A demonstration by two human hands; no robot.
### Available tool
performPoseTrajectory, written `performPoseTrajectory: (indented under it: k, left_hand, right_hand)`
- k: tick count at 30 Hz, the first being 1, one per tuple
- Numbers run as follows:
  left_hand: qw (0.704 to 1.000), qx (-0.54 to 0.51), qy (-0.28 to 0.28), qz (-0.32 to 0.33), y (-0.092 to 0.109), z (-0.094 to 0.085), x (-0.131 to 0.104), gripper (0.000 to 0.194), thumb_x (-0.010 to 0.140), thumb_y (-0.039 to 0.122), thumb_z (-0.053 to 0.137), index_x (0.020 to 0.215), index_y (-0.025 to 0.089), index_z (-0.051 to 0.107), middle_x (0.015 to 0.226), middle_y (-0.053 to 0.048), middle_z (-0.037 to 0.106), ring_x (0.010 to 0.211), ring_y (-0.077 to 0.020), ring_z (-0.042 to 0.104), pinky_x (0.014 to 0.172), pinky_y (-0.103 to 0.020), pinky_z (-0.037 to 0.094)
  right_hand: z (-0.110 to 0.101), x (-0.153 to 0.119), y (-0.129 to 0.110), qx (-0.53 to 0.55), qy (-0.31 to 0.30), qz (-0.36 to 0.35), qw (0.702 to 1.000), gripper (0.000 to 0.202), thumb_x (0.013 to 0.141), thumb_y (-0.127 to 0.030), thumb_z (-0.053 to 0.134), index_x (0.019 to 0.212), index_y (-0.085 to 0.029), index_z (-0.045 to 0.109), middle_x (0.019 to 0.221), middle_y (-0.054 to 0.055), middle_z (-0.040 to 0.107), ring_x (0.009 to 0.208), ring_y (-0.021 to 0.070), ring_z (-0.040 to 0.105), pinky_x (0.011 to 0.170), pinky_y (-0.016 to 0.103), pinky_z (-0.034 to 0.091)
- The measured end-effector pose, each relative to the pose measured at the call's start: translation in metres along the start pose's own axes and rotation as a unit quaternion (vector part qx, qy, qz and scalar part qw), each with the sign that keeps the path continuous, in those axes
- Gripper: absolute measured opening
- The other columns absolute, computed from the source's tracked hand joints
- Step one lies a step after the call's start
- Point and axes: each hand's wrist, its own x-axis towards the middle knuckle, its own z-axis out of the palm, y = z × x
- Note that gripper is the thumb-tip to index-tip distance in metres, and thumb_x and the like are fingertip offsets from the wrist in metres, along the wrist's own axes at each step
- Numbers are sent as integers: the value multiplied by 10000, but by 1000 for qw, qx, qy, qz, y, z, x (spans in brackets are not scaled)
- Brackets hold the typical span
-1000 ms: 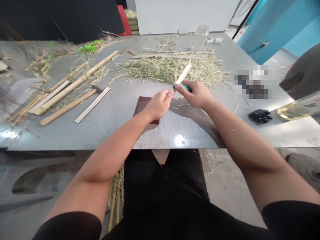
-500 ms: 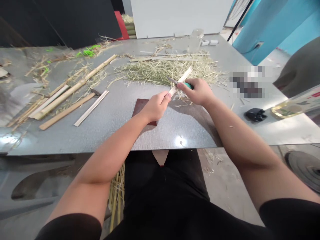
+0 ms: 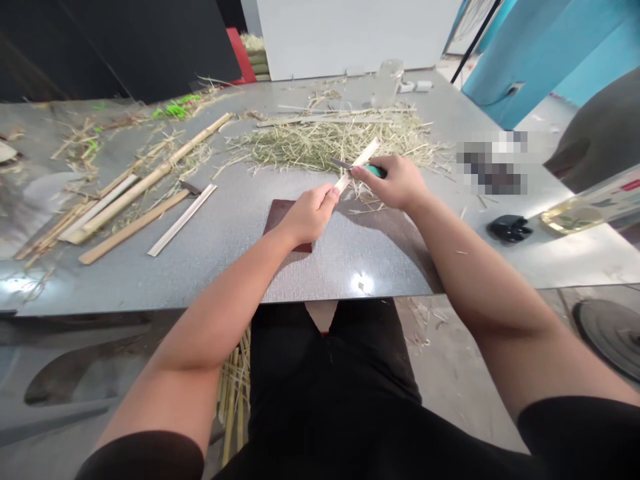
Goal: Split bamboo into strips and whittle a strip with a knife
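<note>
My left hand (image 3: 314,212) is closed on the near end of a pale bamboo strip (image 3: 367,151), which slants up and away to the right. My right hand (image 3: 396,180) grips a knife by its green handle (image 3: 376,171). The knife's blade (image 3: 341,163) lies across the strip, pointing left, with my right thumb close against the strip. Beneath my left hand and forearm is a dark red block (image 3: 280,212), partly covered. A heap of thin shavings (image 3: 300,143) spreads on the table just beyond both hands.
To the left lie a short pale strip (image 3: 183,220), a wooden-handled hammer-like tool (image 3: 135,227) and a long bamboo pole (image 3: 165,163). A clear jar (image 3: 389,80) stands at the back. On the right are a black object (image 3: 510,229) and an oil bottle (image 3: 575,212). The table's front edge (image 3: 320,299) runs before my lap.
Both hands keep their grips on the strip and the knife. The knife and strip have barely moved; the view has shifted slightly.
</note>
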Motion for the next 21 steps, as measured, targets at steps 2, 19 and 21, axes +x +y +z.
performPoseTrajectory:
  k: [2, 19, 21]
  left_hand:
    - [1000, 4, 1, 1, 0, 0, 0, 470, 1147, 579, 342, 879, 216, 474, 733, -9, 539, 653, -107, 449, 686, -297, 373]
    - [988, 146, -42, -21, 3, -5, -3, 476, 1139, 587, 316, 936, 216, 534, 784, -38, 628, 649, -127, 468, 676, -318, 318]
    - [970, 228, -77, -35, 4, -6, -4, 483, 1128, 584, 329, 1017, 208, 611, 859, -70, 689, 696, -147, 521, 703, -320, 346]
  right_hand:
    - [-1, -1, -1, 6, 0, 2, 1000, 759, 968, -905, 564, 803, -165, 584, 696, 93, 514, 735, 149, 445, 724, 322, 298]
    - [-1, 2, 2, 28, -60, 41, 997, 832, 903, -949, 630, 704, -169, 423, 641, 40, 357, 681, 102, 325, 683, 336, 263]
    - [0, 3, 6, 23, -113, 49, 992, 861, 853, -985, 663, 703, -166, 442, 636, 32, 370, 666, 93, 320, 661, 334, 258]
